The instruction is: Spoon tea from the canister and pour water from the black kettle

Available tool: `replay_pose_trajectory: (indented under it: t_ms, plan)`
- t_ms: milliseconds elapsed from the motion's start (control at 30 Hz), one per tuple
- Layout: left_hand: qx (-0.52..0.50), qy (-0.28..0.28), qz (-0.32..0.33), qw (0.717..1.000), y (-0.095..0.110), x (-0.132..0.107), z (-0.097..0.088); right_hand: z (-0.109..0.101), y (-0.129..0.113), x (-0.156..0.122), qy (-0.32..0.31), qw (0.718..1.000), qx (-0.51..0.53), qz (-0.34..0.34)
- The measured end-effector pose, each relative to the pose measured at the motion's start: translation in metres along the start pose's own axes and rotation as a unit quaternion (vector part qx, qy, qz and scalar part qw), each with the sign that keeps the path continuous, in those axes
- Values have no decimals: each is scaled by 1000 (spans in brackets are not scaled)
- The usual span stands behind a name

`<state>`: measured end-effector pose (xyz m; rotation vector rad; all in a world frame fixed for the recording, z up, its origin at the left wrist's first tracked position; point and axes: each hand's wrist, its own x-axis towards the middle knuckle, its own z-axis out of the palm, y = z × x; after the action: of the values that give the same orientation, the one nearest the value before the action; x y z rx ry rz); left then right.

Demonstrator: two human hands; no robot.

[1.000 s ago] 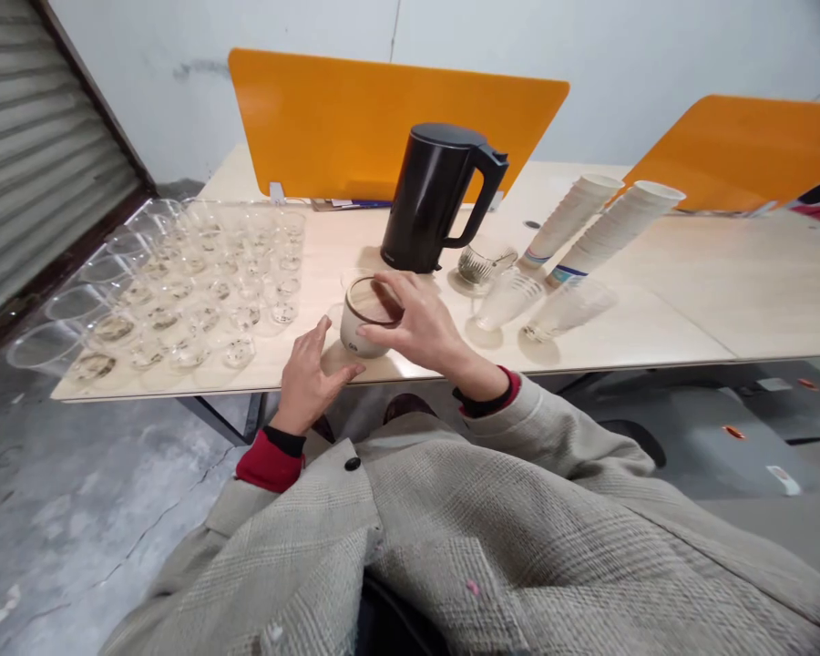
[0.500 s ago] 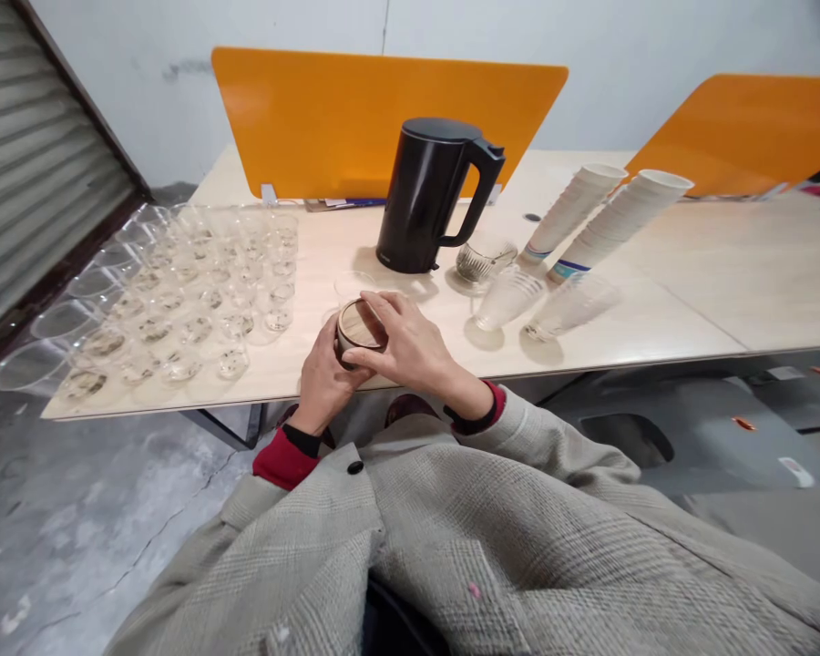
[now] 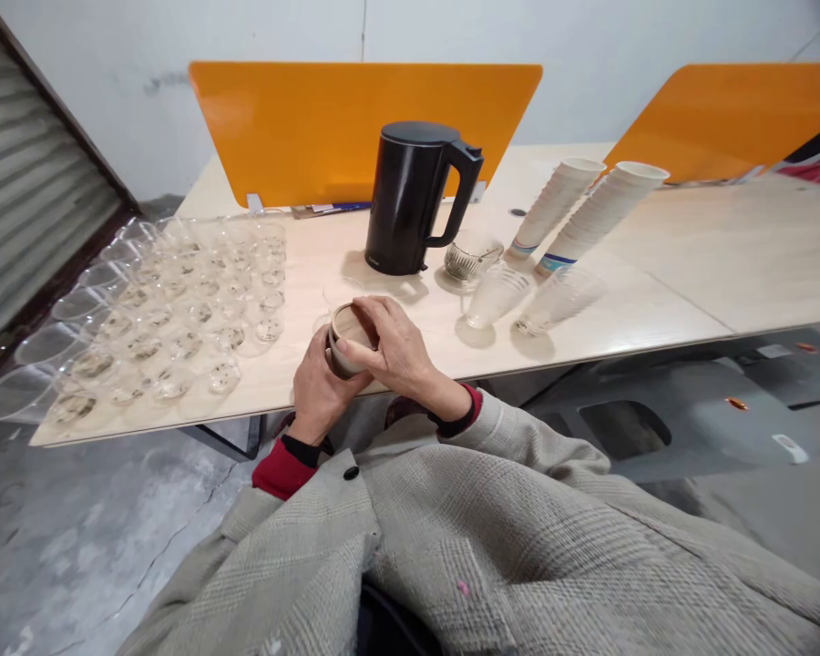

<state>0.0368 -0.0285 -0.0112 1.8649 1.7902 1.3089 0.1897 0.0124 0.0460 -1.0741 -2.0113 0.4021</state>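
Observation:
A small white jar with a brown lid [image 3: 347,335] is held near the front edge of the pale wooden table [image 3: 656,301]. My left hand [image 3: 320,387] wraps round the jar's body from below. My right hand [image 3: 394,351] has its fingers curled over the lid's rim. Just behind the jar stands an empty clear plastic cup [image 3: 340,292]. A black electric kettle [image 3: 410,199] stands further back, in the middle of the table.
Several rows of clear plastic cups [image 3: 157,310], each with bits in the bottom, fill the table's left part. Right of the kettle are a metal strainer [image 3: 468,258], two clear cup stacks [image 3: 526,305] and two lying paper cup stacks [image 3: 588,214]. Orange dividers [image 3: 301,128] stand behind.
My left hand has come up off the table and closed round the jar. The jar has been drawn a little toward me, with my right hand still on its lid.

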Motion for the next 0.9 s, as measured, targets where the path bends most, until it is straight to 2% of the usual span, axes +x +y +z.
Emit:
replay_pose_trajectory:
  t_ms: [133,267,333,467,567,633,700,767,833,900]
  plan:
    - [-10,5,-7,1000,3,0,-2,-15,7,4,65,997,28,10]
    - [-24,14,8,1000,3,0,-2,-33,39,0,140,988,-55,40]
    - [-25,17,15,999,1,0,-2,-35,62,-4,128,984,-98,69]
    - [-14,22,17,1000,-1,0,-1,-22,97,-14,46,976,-169,132]
    - [-16,21,23,999,-1,0,-1,-14,106,-20,4,973,-183,141]
    - [-17,18,25,999,-1,0,-1,-19,105,-21,-4,975,-178,132]
    - [-14,16,26,999,-1,0,-2,-35,100,-20,20,978,-173,115]
    - [-13,14,29,999,-1,-1,-2,-60,95,-14,74,974,-189,103]
    - [-13,12,31,999,0,-1,-3,-90,90,-4,119,955,-245,121]
    - [-12,12,27,1000,1,-1,-3,-116,87,12,126,928,-311,162]
